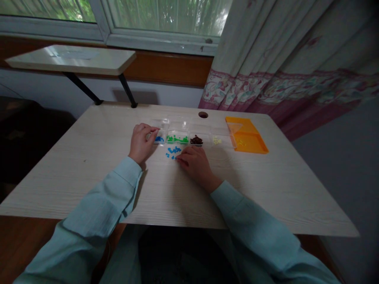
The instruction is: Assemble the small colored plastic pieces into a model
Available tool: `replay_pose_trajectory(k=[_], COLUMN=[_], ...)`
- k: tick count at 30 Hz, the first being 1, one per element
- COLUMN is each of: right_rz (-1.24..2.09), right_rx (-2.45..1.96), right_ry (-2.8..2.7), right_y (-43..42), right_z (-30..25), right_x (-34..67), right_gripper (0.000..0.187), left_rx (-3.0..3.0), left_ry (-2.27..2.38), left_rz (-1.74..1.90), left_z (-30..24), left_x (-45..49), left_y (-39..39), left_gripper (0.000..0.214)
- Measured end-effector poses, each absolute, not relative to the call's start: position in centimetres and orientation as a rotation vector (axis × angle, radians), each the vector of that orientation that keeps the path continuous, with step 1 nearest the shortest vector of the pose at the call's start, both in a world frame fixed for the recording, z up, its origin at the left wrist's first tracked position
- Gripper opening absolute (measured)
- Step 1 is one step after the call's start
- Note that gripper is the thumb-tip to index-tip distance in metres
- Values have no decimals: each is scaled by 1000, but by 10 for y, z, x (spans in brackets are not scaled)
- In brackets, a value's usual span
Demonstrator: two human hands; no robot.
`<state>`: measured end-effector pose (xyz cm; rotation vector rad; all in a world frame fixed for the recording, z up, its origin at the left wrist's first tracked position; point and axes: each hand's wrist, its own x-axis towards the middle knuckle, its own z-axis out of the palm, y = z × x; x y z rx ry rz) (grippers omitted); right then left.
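In the head view, well inside the near edge of the wood-grained table (266, 189), the bent-fingered left hand (143, 142) is placed at clear plastic boxes (177, 124), the right hand (194, 162) at small loose blue pieces (174, 150) in front. Whether anything is pinched by either cannot be told.

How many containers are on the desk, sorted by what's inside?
Clear box, blue pieces: 1
Clear box, green pieces: 1
Clear box, dark brown pieces: 1
Clear box, pale yellow pieces: 1
Orange box, yellow pieces: 1
Total: 5
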<state>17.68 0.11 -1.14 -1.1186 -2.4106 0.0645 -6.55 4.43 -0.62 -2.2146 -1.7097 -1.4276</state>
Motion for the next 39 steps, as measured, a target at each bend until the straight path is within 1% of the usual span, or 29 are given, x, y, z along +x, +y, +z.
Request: replay_pose_trajectory(k=[14, 24, 26, 31, 39], right_rz=[49, 103, 134, 194, 159], right_rx=[-1104, -1111, -1119, -1094, -1078], right_ry=[-2385, -2331, -2328, -2331, -2377], right_y=[1, 4, 4, 7, 9], right_z=[-12, -12, -13, -18, -20], right_x=[175, 180, 180, 181, 178], right_gripper=[13, 11, 10, 16, 15], left_rx=[-2390, -2669, -2705, -2739, -2787], left_ry=[-1640, -1441, -1434, -1472, -1445], left_rz=[-1366, -1284, -1262, -1253, -1243], left_z=[-2, -1, -2, -4, -2], left_x=[-51, -39, -38, -39, -40], left_y=[35, 25, 25, 25, 24], left_gripper=[25, 24, 24, 25, 25])
